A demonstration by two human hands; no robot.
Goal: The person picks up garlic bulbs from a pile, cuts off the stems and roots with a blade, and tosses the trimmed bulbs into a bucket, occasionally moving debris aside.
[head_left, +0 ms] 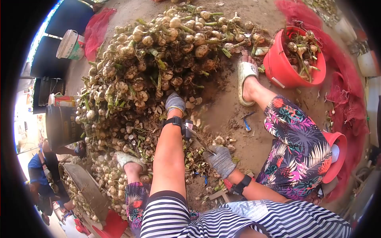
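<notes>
My left hand [175, 104], in a grey glove, reaches to the lower edge of a big heap of garlic bulbs [158, 51] with stems and soil on them. Its fingers point away from me and are largely hidden, so I cannot see whether they hold a bulb. My right hand [222, 161], also gloved, is closed around a slim metal blade-like tool [198, 139] slanting up and left toward my left wrist. Cut stems and loose bits [194, 164] lie on the ground below both hands.
Right of my foot, a red bucket [271, 63] holds garlic with stems. Red netting [345, 95] lies along the right side. A blue-handled item [247, 125] rests on the soil. Dark tubs [59, 121] and another person [39, 170] are at the left.
</notes>
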